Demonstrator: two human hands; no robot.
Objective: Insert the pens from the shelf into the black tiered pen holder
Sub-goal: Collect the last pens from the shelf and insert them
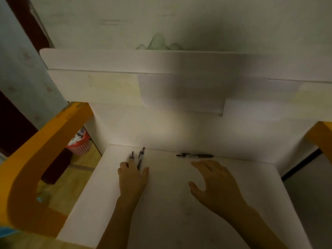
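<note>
The picture is dim and blurred. On the white shelf the left hand lies over two black pens; its fingers cover the near ends, so it cannot be told if they grip the pens. The right hand is spread with relaxed fingers and holds nothing. Just beyond it a third black pen lies along the back wall. An orange frame stands at the left, and behind it a red basket is partly hidden. No pen holder is seen.

white shelf carries three dark pens.
</note>
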